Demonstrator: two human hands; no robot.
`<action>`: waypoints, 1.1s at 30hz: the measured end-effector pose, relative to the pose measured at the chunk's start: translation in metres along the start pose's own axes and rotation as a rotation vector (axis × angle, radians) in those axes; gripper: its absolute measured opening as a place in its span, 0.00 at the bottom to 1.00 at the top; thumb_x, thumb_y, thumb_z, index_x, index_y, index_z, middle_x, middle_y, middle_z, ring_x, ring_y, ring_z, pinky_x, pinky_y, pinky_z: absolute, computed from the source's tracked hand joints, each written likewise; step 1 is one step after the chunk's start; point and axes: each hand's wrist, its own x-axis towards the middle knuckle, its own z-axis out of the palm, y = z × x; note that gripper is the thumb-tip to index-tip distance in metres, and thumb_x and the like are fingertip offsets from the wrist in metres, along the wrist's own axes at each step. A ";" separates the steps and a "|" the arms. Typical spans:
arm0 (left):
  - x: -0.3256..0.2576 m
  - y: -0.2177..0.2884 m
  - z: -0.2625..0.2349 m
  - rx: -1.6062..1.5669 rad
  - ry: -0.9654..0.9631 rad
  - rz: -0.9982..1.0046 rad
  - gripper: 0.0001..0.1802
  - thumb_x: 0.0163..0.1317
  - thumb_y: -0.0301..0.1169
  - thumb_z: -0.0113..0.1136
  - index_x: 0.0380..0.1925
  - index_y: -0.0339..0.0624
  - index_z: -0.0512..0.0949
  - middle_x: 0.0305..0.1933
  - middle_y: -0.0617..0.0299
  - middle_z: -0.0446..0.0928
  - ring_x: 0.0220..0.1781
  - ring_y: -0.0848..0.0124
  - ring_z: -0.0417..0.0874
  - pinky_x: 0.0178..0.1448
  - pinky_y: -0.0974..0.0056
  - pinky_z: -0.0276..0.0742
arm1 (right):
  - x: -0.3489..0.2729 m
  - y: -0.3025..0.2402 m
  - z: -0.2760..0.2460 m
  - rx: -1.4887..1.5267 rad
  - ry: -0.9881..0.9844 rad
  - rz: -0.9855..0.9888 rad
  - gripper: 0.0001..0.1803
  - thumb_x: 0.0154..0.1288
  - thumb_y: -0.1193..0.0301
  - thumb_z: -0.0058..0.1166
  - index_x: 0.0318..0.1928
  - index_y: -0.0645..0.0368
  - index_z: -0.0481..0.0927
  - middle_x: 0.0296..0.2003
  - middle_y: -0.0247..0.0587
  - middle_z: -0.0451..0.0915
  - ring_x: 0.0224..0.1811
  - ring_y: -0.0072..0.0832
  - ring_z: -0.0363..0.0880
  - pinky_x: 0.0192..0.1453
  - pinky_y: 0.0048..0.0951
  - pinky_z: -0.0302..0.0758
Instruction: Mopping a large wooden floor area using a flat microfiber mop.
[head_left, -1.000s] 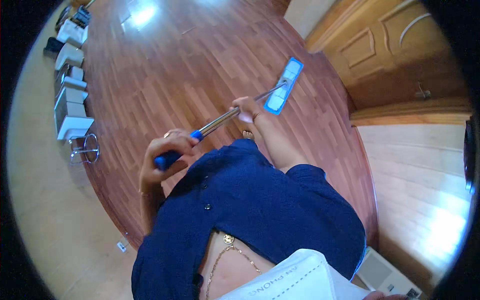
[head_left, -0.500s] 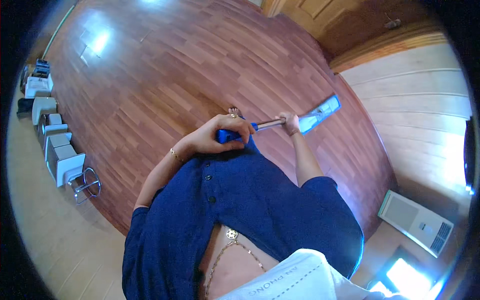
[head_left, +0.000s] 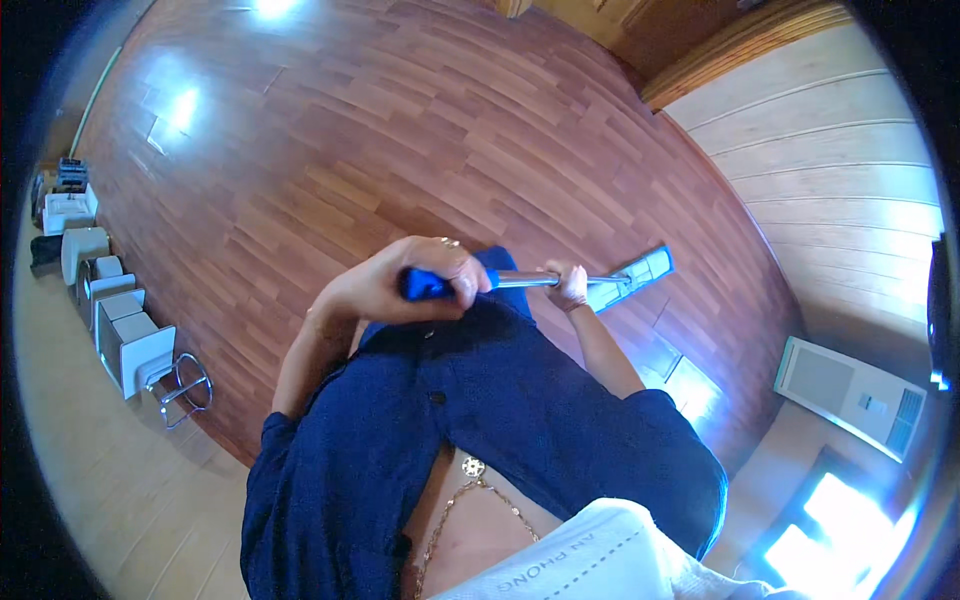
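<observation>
A flat mop [head_left: 518,279] with a blue grip and a metal pole slants across in front of my body. Its blue-edged, pale rectangular head [head_left: 640,277] lies on the wooden floor to the right. My left hand [head_left: 425,275] wraps round the blue grip at the upper end, in front of my waist. Further down the pole my right hand [head_left: 569,285] is closed round the metal, close to the mop head.
Reddish-brown wood flooring [head_left: 380,160] spreads ahead. A pale panelled wall [head_left: 800,150] borders it on the right, with a white floor-standing appliance [head_left: 850,395] nearby. White furniture pieces [head_left: 130,340] and a round chrome-framed item [head_left: 188,390] line the left wall.
The mop head has moved nearer to me along the right side. Both hands have shifted with the pole, my left hand slightly leftward and my right hand lower. The view has turned a little.
</observation>
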 end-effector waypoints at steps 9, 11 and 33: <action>-0.084 0.103 0.013 0.319 0.155 0.256 0.04 0.45 0.28 0.64 0.21 0.43 0.77 0.26 0.62 0.79 0.33 0.62 0.83 0.45 0.53 0.70 | 0.038 -0.133 0.024 0.421 -0.293 -0.162 0.17 0.61 0.57 0.56 0.21 0.54 0.76 0.19 0.46 0.74 0.23 0.44 0.76 0.25 0.40 0.69; -0.113 0.122 0.035 0.429 0.263 0.278 0.06 0.45 0.29 0.64 0.24 0.44 0.77 0.23 0.63 0.78 0.31 0.63 0.83 0.41 0.52 0.70 | 0.056 -0.171 0.025 0.317 -0.287 -0.410 0.17 0.61 0.58 0.54 0.20 0.53 0.73 0.20 0.46 0.74 0.25 0.46 0.76 0.25 0.43 0.69; -0.057 0.049 0.092 0.154 -0.144 0.377 0.07 0.44 0.28 0.68 0.23 0.45 0.78 0.25 0.64 0.77 0.34 0.62 0.79 0.49 0.50 0.69 | -0.044 -0.083 -0.023 0.106 -0.197 -0.058 0.13 0.40 0.65 0.61 0.31 0.49 0.79 0.28 0.45 0.81 0.33 0.48 0.79 0.36 0.46 0.76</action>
